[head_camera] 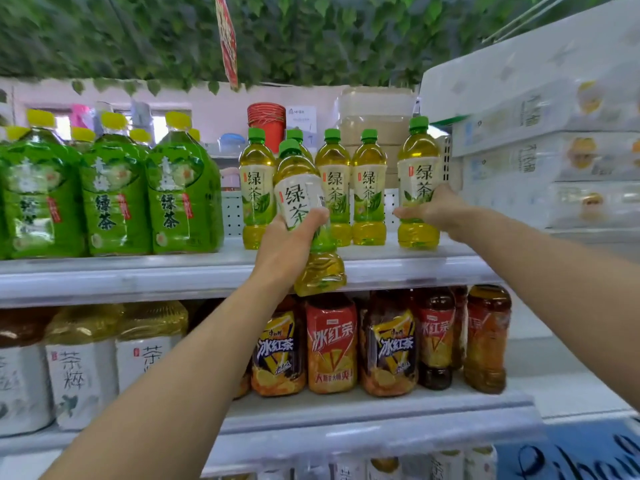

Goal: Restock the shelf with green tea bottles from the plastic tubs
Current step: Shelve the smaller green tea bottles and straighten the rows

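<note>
My left hand (287,244) grips a green tea bottle (304,216) round its label, tilted, in front of the top shelf (173,271) edge; its base hangs below the shelf lip. My right hand (436,209) holds another green tea bottle (418,181) that stands upright at the right end of the row. Several more green tea bottles (334,185) with green caps stand upright on the shelf between the two hands. No plastic tub is in view.
Large green tea jugs (114,192) fill the shelf's left part. Iced tea bottles (388,341) and white-labelled bottles (83,362) stand on the shelf below. Stacked white packs (554,147) rise on the right. Red cups (266,119) sit behind the row.
</note>
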`<state>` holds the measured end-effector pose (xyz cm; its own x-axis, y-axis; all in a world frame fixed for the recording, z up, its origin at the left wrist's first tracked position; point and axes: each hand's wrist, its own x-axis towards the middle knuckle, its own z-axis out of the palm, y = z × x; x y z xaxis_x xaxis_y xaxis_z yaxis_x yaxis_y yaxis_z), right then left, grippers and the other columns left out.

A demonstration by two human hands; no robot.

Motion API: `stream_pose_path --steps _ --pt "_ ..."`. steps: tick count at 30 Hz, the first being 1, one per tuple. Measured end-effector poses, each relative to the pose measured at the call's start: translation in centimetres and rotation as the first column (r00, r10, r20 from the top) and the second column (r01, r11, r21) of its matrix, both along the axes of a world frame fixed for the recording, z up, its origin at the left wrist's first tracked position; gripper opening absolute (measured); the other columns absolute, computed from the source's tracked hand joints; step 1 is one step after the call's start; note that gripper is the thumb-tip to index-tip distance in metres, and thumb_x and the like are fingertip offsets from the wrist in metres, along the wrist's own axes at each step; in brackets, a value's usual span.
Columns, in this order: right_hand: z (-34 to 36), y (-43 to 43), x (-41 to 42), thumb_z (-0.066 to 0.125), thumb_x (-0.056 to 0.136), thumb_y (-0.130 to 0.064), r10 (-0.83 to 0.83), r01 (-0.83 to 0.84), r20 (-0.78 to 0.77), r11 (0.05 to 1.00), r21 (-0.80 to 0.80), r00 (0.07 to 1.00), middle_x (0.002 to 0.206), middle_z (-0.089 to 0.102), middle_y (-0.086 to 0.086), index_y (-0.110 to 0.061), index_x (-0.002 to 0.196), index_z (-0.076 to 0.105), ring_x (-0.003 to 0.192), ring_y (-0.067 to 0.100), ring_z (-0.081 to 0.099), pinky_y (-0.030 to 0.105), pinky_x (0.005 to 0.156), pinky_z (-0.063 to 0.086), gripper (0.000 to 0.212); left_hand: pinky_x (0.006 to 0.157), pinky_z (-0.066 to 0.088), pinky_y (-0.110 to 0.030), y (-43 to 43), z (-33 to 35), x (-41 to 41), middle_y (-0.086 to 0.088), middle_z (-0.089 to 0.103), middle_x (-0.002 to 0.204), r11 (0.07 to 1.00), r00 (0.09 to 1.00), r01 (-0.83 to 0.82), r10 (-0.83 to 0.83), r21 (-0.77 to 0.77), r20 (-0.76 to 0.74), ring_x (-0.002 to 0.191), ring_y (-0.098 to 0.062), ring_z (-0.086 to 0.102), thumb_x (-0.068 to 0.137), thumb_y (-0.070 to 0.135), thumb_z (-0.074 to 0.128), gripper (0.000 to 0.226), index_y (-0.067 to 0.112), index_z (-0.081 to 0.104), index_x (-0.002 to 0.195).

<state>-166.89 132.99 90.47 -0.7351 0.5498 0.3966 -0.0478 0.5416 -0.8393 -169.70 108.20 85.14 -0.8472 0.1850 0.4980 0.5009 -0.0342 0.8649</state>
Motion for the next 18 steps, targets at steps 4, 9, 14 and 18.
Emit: stream_pose_path --steps 4,9,14,18 --pt "-0.8 0.6 0.3 0.084 0.075 -0.017 -0.05 0.039 0.104 0.994 0.102 0.993 0.123 0.06 0.008 -0.008 0.13 0.051 0.115 0.028 0.055 0.046 0.105 0.044 0.064 0.087 0.058 -0.051 0.3 0.0 -0.3 -0.001 0.074 0.101 1.0 0.998 0.014 -0.014 0.006 0.068 0.095 -0.025 0.07 0.055 0.065 0.07 0.065 0.027 0.065 0.108" --pt "-1.4 0.7 -0.9 0.085 0.073 -0.019 -0.121 0.109 0.061 0.98 0.169 0.991 0.117 0.064 0.01 -0.006 0.125 0.056 0.111 0.029 0.058 0.04 0.1 0.046 0.061 0.087 0.058 -0.051 0.4 -0.3 -0.4 -0.002 0.074 0.099 1.0 0.997 0.014 -0.014 -0.006 0.07 0.094 -0.026 0.07 0.055 0.065 0.07 0.062 0.027 0.066 0.103" --pt "-1.3 0.9 -2.2 0.082 0.078 -0.019 -0.121 0.101 0.093 0.975 0.199 0.988 0.107 0.062 0.007 -0.008 0.115 0.057 0.1 0.025 0.057 0.037 0.096 0.047 0.045 0.088 0.058 -0.05 0.2 -0.7 -0.5 0.0 0.073 0.101 0.999 0.999 0.026 -0.025 -0.031 0.034 0.096 -0.023 0.069 0.058 0.067 0.066 0.061 0.029 0.064 0.106" --pt "-1.4 1.1 -3.2 0.084 0.076 -0.02 -0.13 0.11 0.089 0.974 0.196 0.988 0.114 0.065 0.011 -0.009 0.122 0.058 0.108 0.029 0.059 0.042 0.099 0.048 0.053 0.09 0.056 -0.047 0.1 -0.7 -1.0 0.002 0.071 0.102 0.998 0.999 0.043 -0.042 -0.035 0.014 0.097 -0.02 0.067 0.074 0.058 0.067 0.036 0.032 0.06 0.097"
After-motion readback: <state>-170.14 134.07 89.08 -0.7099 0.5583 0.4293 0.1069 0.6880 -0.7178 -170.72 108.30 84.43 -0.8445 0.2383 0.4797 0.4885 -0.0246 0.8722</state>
